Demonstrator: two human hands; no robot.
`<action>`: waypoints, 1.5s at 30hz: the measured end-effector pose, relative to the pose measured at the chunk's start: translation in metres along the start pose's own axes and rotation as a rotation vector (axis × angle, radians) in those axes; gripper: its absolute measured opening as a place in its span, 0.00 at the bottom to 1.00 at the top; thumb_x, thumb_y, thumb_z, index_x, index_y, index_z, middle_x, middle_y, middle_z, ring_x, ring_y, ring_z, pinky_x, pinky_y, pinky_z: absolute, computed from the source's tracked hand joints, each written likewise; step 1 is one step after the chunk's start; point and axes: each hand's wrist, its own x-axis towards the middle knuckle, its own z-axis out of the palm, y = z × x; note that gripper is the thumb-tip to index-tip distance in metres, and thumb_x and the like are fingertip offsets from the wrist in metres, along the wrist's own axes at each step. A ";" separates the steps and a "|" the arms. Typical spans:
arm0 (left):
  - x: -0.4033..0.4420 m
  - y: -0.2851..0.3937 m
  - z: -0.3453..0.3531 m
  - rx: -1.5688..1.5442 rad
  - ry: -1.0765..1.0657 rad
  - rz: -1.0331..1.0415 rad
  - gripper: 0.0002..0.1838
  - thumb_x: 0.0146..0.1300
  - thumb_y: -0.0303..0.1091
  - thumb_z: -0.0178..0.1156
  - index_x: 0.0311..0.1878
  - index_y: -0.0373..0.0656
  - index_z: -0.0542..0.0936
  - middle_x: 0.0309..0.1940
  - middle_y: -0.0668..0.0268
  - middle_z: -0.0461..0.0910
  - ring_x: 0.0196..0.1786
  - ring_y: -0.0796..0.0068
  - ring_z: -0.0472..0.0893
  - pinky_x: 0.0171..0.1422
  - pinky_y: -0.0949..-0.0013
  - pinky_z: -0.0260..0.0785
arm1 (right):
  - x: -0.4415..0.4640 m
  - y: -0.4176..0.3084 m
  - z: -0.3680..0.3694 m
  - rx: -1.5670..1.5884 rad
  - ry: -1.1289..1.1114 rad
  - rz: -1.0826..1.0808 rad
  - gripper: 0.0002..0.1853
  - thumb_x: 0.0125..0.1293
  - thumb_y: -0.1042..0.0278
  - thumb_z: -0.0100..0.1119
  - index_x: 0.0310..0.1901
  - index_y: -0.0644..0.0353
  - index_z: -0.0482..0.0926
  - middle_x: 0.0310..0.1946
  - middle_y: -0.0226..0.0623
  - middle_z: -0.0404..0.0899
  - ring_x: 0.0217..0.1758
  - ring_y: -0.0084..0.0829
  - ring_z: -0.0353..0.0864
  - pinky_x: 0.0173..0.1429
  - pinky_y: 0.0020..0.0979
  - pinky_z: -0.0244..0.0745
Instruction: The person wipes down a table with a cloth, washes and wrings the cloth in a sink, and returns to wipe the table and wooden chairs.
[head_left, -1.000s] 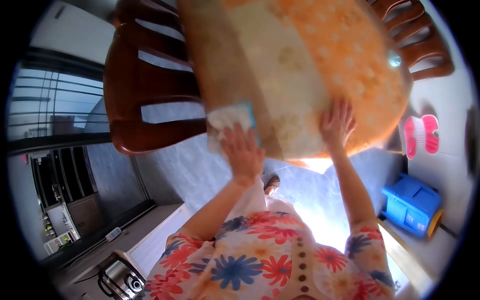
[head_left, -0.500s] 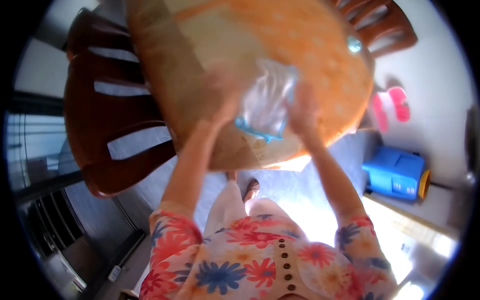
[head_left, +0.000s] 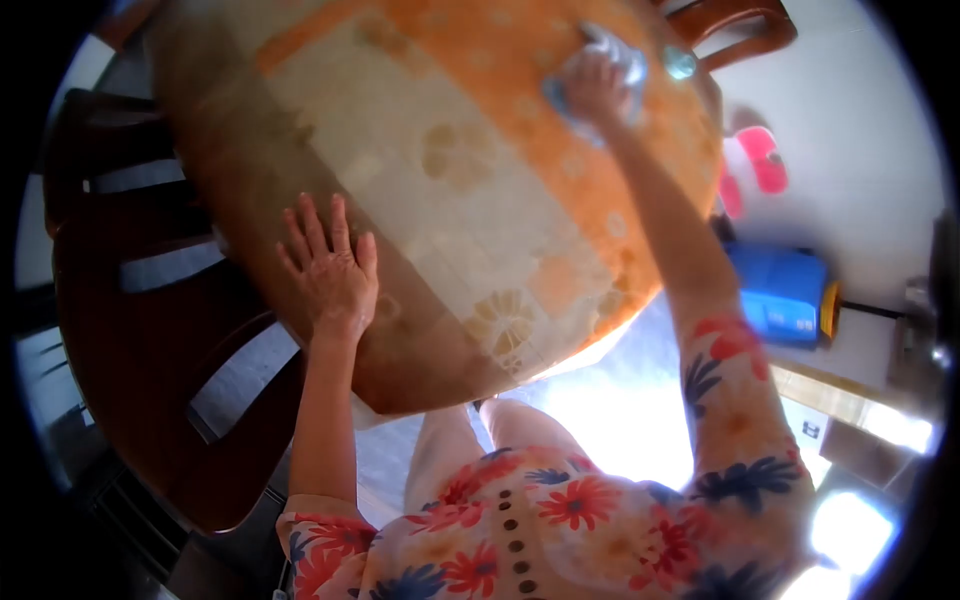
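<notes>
Near tablecloth edge (head_left: 692, 135), rumpled blue-white cloth (head_left: 612, 43) is covered by right hand (head_left: 594, 88), grip unclear, splayed empty left hand (head_left: 337, 275) well apart.

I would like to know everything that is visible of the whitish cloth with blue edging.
The whitish cloth with blue edging looks soft and lies rumpled on an orange part of the patterned table covering. The person's right hand rests on top, hiding its middle. A small, pale blue-green object is nearby, apart from it. Blur hides the cloth's weave.
</notes>
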 end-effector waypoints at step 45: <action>0.179 0.384 -0.017 -0.476 0.151 0.251 0.33 0.48 0.39 0.67 0.60 0.42 0.71 0.60 0.53 0.69 0.64 0.54 0.66 0.66 0.57 0.59 | -0.105 0.245 0.048 0.603 0.096 -0.877 0.30 0.53 0.57 0.57 0.59 0.53 0.68 0.69 0.34 0.57 0.75 0.41 0.47 0.73 0.53 0.40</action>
